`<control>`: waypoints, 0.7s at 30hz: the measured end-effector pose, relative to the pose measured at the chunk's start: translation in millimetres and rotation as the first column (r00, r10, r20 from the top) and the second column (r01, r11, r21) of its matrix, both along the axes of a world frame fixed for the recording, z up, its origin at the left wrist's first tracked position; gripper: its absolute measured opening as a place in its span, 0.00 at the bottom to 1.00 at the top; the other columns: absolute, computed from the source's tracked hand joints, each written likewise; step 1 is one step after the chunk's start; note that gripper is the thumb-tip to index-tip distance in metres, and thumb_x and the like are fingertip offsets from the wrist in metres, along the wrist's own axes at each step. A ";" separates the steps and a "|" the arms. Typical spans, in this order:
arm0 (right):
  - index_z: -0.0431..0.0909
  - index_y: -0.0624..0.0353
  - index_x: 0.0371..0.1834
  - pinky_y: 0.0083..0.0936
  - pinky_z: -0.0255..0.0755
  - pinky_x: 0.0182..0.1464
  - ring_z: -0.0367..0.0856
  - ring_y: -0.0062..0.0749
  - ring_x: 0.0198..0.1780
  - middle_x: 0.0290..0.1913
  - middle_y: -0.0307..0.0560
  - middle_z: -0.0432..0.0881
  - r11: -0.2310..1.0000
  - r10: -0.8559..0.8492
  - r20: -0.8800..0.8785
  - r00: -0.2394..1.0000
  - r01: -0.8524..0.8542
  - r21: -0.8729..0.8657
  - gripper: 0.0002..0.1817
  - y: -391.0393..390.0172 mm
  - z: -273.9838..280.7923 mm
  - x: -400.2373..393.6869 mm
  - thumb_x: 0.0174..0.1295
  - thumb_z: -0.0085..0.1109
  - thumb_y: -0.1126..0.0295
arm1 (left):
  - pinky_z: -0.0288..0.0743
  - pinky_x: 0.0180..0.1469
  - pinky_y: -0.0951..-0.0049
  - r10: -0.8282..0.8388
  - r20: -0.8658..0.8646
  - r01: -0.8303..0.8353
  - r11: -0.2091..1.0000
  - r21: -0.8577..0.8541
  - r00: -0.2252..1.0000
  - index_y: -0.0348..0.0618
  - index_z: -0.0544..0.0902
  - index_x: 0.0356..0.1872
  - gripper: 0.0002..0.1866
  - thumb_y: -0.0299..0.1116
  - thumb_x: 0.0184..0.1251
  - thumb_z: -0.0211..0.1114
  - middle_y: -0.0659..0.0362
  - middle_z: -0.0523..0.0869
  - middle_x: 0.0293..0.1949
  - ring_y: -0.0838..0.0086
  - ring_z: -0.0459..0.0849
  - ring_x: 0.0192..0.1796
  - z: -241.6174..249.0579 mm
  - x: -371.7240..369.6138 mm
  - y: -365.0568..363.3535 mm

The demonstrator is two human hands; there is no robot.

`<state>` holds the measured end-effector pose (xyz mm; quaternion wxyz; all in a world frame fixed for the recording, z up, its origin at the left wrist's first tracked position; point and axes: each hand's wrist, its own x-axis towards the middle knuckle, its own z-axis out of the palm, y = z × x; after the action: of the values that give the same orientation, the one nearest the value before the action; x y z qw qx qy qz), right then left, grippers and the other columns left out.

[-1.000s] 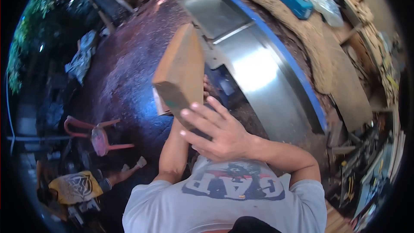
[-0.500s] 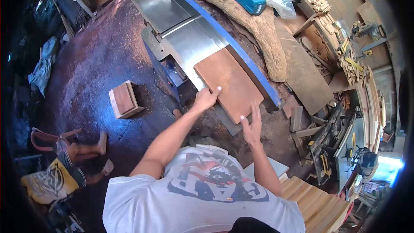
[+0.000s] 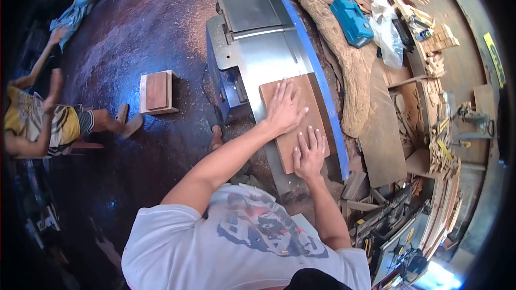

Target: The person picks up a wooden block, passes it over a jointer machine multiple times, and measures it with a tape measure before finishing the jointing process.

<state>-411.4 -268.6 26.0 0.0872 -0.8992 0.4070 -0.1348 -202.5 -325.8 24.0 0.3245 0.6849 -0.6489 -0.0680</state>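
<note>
At far left, a person (image 3: 45,121) in a yellow patterned top is blurred, arms raised beside a bluish crumpled sheet (image 3: 78,11). Wood shavings are scattered over the dark floor (image 3: 126,32), where a small wooden stool (image 3: 174,96) carries a reddish-brown block (image 3: 157,90). A bare foot (image 3: 216,135) shows near the blue machine base (image 3: 231,83).

The wearer's white shirt (image 3: 183,252) has large dark lettering, upside down and too creased to read surely. The left grip (image 3: 283,108) lies open, palm down, on a flat reddish-brown board (image 3: 301,123) on the jointer's shiny metal table (image 3: 260,56). The right grip (image 3: 310,156), also unclenched, presses flat on the board's nearer end. The blue fence (image 3: 317,70) runs along the table's right edge.

Beyond lie a rough log slab (image 3: 346,70), a teal case (image 3: 352,21), clear plastic (image 3: 386,27) and wood offcuts (image 3: 441,40). At far right, dark characters on a yellow strip (image 3: 494,60) are too distorted to read.
</note>
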 end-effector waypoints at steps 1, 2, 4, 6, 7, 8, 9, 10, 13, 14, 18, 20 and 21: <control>0.80 0.57 0.73 0.66 0.47 0.83 0.60 0.71 0.81 0.81 0.65 0.67 1.000 0.003 -0.005 1.000 -0.003 0.003 0.29 -6.5 -0.5 4.2 0.68 0.57 0.60 | 0.50 0.85 0.43 -0.016 0.047 0.012 0.997 0.074 0.999 0.24 0.73 0.73 0.41 0.57 0.78 0.58 0.30 0.67 0.77 0.40 0.58 0.84 -6.1 3.6 -12.0; 0.79 0.57 0.73 0.66 0.47 0.83 0.60 0.72 0.81 0.81 0.65 0.67 1.000 0.010 -0.020 1.000 -0.010 0.004 0.30 -13.7 -1.2 9.9 0.68 0.57 0.60 | 0.45 0.86 0.42 -0.036 0.087 0.022 0.988 0.153 0.996 0.24 0.68 0.77 0.44 0.59 0.79 0.56 0.31 0.61 0.81 0.39 0.53 0.86 -13.1 4.8 -22.0; 0.79 0.58 0.74 0.67 0.46 0.84 0.59 0.73 0.82 0.81 0.66 0.67 1.000 0.016 -0.047 0.999 -0.016 0.014 0.30 -26.5 -0.9 26.0 0.68 0.56 0.60 | 0.38 0.88 0.42 -0.059 0.138 0.022 0.967 0.253 0.989 0.24 0.61 0.81 0.48 0.62 0.80 0.53 0.32 0.54 0.85 0.39 0.47 0.88 -10.8 16.4 -40.8; 0.78 0.61 0.74 0.67 0.45 0.84 0.56 0.72 0.84 0.83 0.65 0.65 0.996 0.079 -0.057 0.995 -0.076 0.053 0.31 -46.5 0.0 41.8 0.69 0.57 0.60 | 0.35 0.88 0.43 -0.072 0.171 0.017 0.952 0.306 0.983 0.24 0.59 0.83 0.50 0.65 0.80 0.50 0.33 0.52 0.86 0.42 0.45 0.89 -8.8 35.7 -53.9; 0.78 0.63 0.74 0.67 0.45 0.84 0.56 0.72 0.84 0.83 0.65 0.65 0.989 0.133 -0.048 0.990 -0.130 0.066 0.31 -64.6 -0.5 49.1 0.69 0.57 0.61 | 0.40 0.88 0.43 -0.049 0.197 -0.003 0.967 0.255 0.979 0.24 0.61 0.82 0.50 0.65 0.80 0.49 0.31 0.55 0.84 0.40 0.49 0.88 -10.7 46.0 -63.8; 0.78 0.65 0.73 0.67 0.45 0.85 0.56 0.71 0.84 0.83 0.65 0.65 0.980 0.190 -0.034 0.981 -0.187 0.071 0.31 -81.7 -1.4 57.8 0.70 0.57 0.61 | 0.40 0.88 0.43 -0.044 0.198 -0.009 0.967 0.256 0.979 0.24 0.61 0.82 0.50 0.65 0.80 0.49 0.31 0.55 0.84 0.40 0.49 0.88 -11.9 56.1 -75.5; 0.77 0.69 0.72 0.66 0.44 0.85 0.56 0.69 0.85 0.82 0.65 0.66 0.973 0.227 -0.023 0.974 -0.225 0.049 0.31 -94.6 -3.2 68.2 0.70 0.57 0.61 | 0.40 0.88 0.43 -0.036 0.201 -0.017 0.967 0.255 0.979 0.24 0.60 0.82 0.50 0.66 0.80 0.49 0.31 0.55 0.85 0.41 0.49 0.88 -12.2 68.4 -87.4; 0.77 0.70 0.72 0.66 0.45 0.85 0.56 0.69 0.85 0.82 0.65 0.66 0.972 0.232 -0.013 0.973 -0.232 0.046 0.31 -105.2 -5.4 79.8 0.70 0.57 0.61 | 0.39 0.88 0.44 -0.029 0.204 -0.025 0.966 0.257 0.979 0.24 0.60 0.82 0.51 0.66 0.80 0.48 0.32 0.54 0.85 0.41 0.49 0.88 -13.3 80.2 -97.0; 0.76 0.71 0.72 0.65 0.46 0.85 0.57 0.68 0.85 0.81 0.65 0.67 0.966 0.255 0.000 0.967 -0.255 0.043 0.31 -133.2 -10.7 109.0 0.70 0.57 0.62 | 0.39 0.89 0.45 -0.010 0.254 -0.057 0.965 0.256 0.967 0.25 0.59 0.82 0.51 0.67 0.80 0.48 0.32 0.54 0.85 0.43 0.47 0.89 -15.3 107.9 -124.4; 0.76 0.71 0.72 0.64 0.46 0.85 0.57 0.68 0.85 0.81 0.65 0.68 0.964 0.264 0.004 0.964 -0.264 0.041 0.31 -140.5 -10.8 117.7 0.70 0.57 0.62 | 0.38 0.89 0.46 -0.006 0.272 -0.066 0.965 0.255 0.962 0.25 0.60 0.82 0.51 0.67 0.80 0.49 0.33 0.54 0.85 0.43 0.47 0.89 -16.3 116.0 -129.7; 0.76 0.72 0.72 0.63 0.48 0.85 0.59 0.68 0.84 0.80 0.66 0.69 0.955 0.295 0.065 0.953 -0.297 0.026 0.31 -158.7 -12.8 137.5 0.69 0.58 0.64 | 0.38 0.89 0.47 -0.019 0.247 -0.057 0.953 0.298 0.969 0.24 0.59 0.82 0.51 0.67 0.79 0.48 0.33 0.53 0.85 0.44 0.47 0.89 -12.8 136.5 -146.0; 0.76 0.72 0.72 0.63 0.48 0.85 0.59 0.67 0.84 0.80 0.66 0.69 0.951 0.305 0.063 0.950 -0.307 0.024 0.31 -164.8 -12.8 143.9 0.68 0.59 0.65 | 0.39 0.89 0.47 -0.006 0.255 -0.068 0.958 0.280 0.967 0.24 0.59 0.82 0.52 0.67 0.80 0.48 0.34 0.54 0.86 0.45 0.47 0.89 -15.6 142.0 -150.9; 0.76 0.72 0.72 0.63 0.48 0.85 0.59 0.67 0.84 0.80 0.66 0.69 0.950 0.311 0.060 0.949 -0.313 0.023 0.31 -167.9 -13.2 146.4 0.68 0.59 0.65 | 0.39 0.89 0.47 0.000 0.254 -0.070 0.961 0.268 0.967 0.24 0.59 0.82 0.51 0.67 0.80 0.48 0.34 0.54 0.86 0.44 0.47 0.89 -17.8 144.5 -153.4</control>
<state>-265.1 -436.5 12.8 0.1330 -0.9466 0.2594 -0.1378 -58.0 -479.2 6.2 0.1424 0.7377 -0.6568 -0.0640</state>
